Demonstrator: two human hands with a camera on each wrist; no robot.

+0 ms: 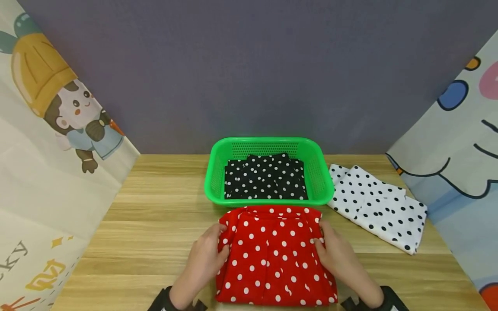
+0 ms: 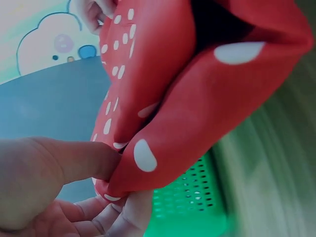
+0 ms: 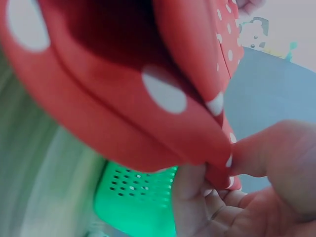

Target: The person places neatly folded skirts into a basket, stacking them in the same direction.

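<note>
A folded red cloth with white polka dots [image 1: 272,259] is held up by its two sides in front of the green basket [image 1: 328,190]. My left hand [image 1: 208,252] pinches its left edge; in the left wrist view the thumb [image 2: 84,158] lies on top and the fingers are under the layers. On the opposite edge my right hand [image 1: 336,250] grips the cloth the same way, its thumb [image 3: 252,153] pressing the fold in the right wrist view. Inside the basket lies a folded black cloth with white dots [image 1: 264,177].
To the right of the basket a folded white cloth with black dots [image 1: 381,207] lies on the wooden table [image 1: 155,224]. A grey wall panel [image 1: 249,73] rises behind the basket. Printed sheets stand along both sides.
</note>
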